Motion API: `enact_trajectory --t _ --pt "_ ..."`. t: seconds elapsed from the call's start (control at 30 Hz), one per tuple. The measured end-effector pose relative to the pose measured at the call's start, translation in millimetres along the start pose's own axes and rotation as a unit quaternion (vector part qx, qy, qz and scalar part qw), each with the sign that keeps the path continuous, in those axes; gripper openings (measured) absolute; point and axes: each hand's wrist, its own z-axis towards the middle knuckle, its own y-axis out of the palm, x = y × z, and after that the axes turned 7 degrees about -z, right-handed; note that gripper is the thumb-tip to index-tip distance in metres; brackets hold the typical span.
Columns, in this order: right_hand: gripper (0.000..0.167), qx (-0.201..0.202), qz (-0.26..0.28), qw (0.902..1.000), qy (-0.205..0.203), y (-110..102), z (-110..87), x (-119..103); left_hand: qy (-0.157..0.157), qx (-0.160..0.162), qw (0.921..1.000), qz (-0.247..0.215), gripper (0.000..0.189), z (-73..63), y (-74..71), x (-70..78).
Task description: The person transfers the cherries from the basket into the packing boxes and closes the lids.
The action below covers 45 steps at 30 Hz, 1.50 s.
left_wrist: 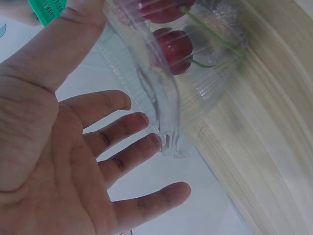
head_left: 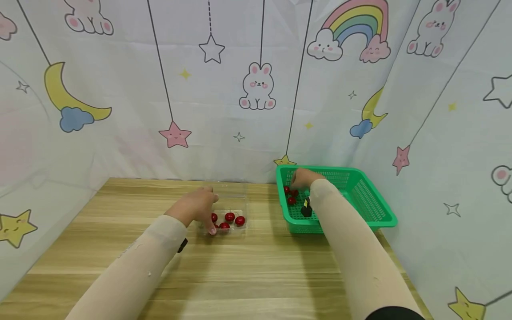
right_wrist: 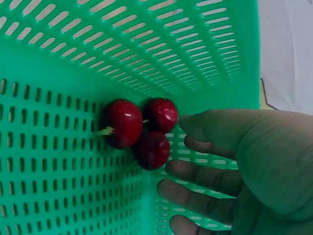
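Over the left side of a clear plastic box (head_left: 230, 191) is my left hand (head_left: 195, 207); its thumb rests at the near rim. In the left wrist view its fingers (left_wrist: 122, 126) spread loosely along the plastic and grip nothing. Several red cherries (head_left: 240, 221) lie inside the box, some with green stems. My right hand (head_left: 305, 178) reaches into the left end of a green basket (head_left: 374, 213). Seen from the right wrist, its fingers (right_wrist: 195, 196) are loosely bent, with nothing held. Three cherries (right_wrist: 122, 123) sit together in the basket corner, just beyond the thumb tip.
Box and basket stand near the back of a wooden table (head_left: 240, 275), apart from each other. A white cloth (head_left: 224, 111) with cartoon prints hangs behind and at the sides. The basket has raised, slotted walls. A small black device (head_left: 306, 209) shows by the right wrist.
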Motion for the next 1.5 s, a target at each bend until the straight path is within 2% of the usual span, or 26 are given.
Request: enact_trajectory --t 0.27,0.3,0.43,0.53,0.67,0.83,1.03,1.2,1.4,1.5 --pt "0.013 -0.006 -0.016 0.9998 0.009 13 9.4 2 0.001 -0.002 1.0 -0.009 0.117 -0.6 0.5 1.6" --pt "0.016 -0.008 -0.017 0.9998 0.009 14 10.1 2 0.0 -0.002 0.9999 -0.01 0.117 -0.8 0.3 1.6" --pt "0.041 -0.018 -0.017 0.9997 0.006 17 10.7 2 -0.004 -0.003 0.9999 -0.013 0.117 -1.6 -1.1 2.1" --pt "0.052 -0.016 -0.013 0.9998 0.0 17 8.9 3 -0.003 -0.004 0.9999 -0.009 0.117 -1.3 -1.1 2.8" --pt "0.052 -0.014 -0.001 0.9999 0.002 14 6.7 3 -0.003 -0.003 1.0 -0.008 0.117 -1.7 -1.8 3.3" --pt "0.044 -0.006 -0.005 0.9999 0.009 9 4.1 4 -0.003 -0.004 1.0 -0.007 0.118 -3.0 -3.3 3.6" --pt "0.051 0.001 0.006 1.0 0.004 -4 -9.2 -1 -0.001 -0.006 1.0 -0.007 0.118 -2.5 -3.1 3.1" --pt "0.053 0.028 0.041 0.9987 -0.015 -20 -25.0 -10 0.0 -0.002 1.0 -0.006 0.118 -1.3 -1.1 2.6" --pt "0.051 0.084 0.035 0.9949 -0.045 -34 -33.9 -23 0.002 -0.002 1.0 -0.002 0.118 -0.4 -1.5 2.3" --pt "0.047 0.102 0.034 0.9931 -0.046 -37 -37.5 -31 0.002 -0.002 1.0 0.001 0.118 0.0 -1.3 1.7"
